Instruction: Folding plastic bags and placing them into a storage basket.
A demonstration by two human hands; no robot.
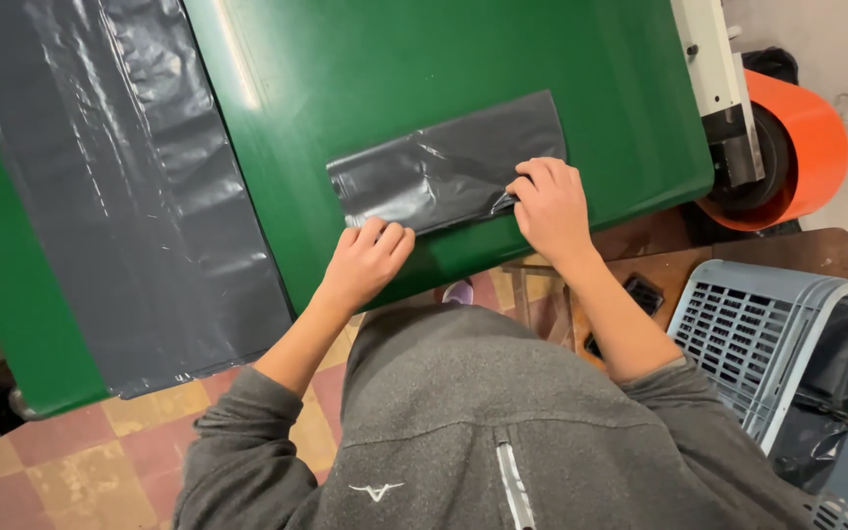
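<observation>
thing: small folded dark grey plastic bag (pixel 449 169) flat on near right of green desk (pixel 424 59) | handling: likely light, limp, slippery; take by an edge | left hand (pixel 365 263) fingers curled on near edge | right hand (pixel 550 204) fingers pinching right corner

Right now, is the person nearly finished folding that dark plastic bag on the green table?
Partly. The small dark grey plastic bag already lies folded into a flat rectangle on the green table. In hand: the right hand pinches its near right edge, and the left hand presses the near left edge. Left, it seems: the long dark plastic sheet lies spread out flat. Dark plastic sits in the grey crate.
</observation>
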